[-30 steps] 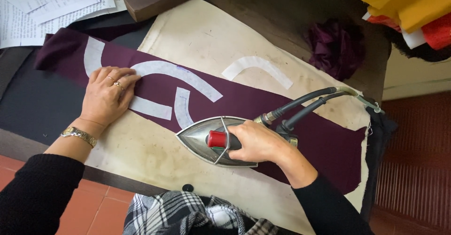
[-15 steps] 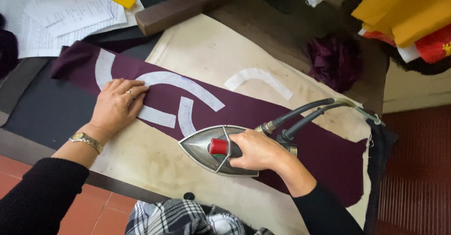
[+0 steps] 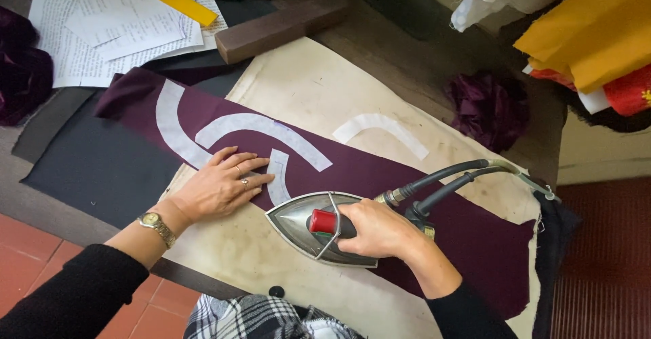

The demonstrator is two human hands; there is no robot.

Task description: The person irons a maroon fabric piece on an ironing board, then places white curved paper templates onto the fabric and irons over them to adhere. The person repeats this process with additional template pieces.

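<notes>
Right hand (image 3: 380,229) grips iron (image 3: 319,227) (left hand (image 3: 218,186) flat) — on maroon fabric (image 3: 380,176).

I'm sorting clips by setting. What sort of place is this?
Probably a tailoring workshop: a silver steam iron on a maroon fabric strip with white curved interfacing pieces, and stacked yellow and red cloth nearby.

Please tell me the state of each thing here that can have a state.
Left hand: flat on the maroon fabric strip.
Right hand: gripping the iron.
Iron: soleplate down.
Maroon fabric strip: spread flat.
White curved pieces: lying on strip.
Purple cloth: crumpled.
</notes>
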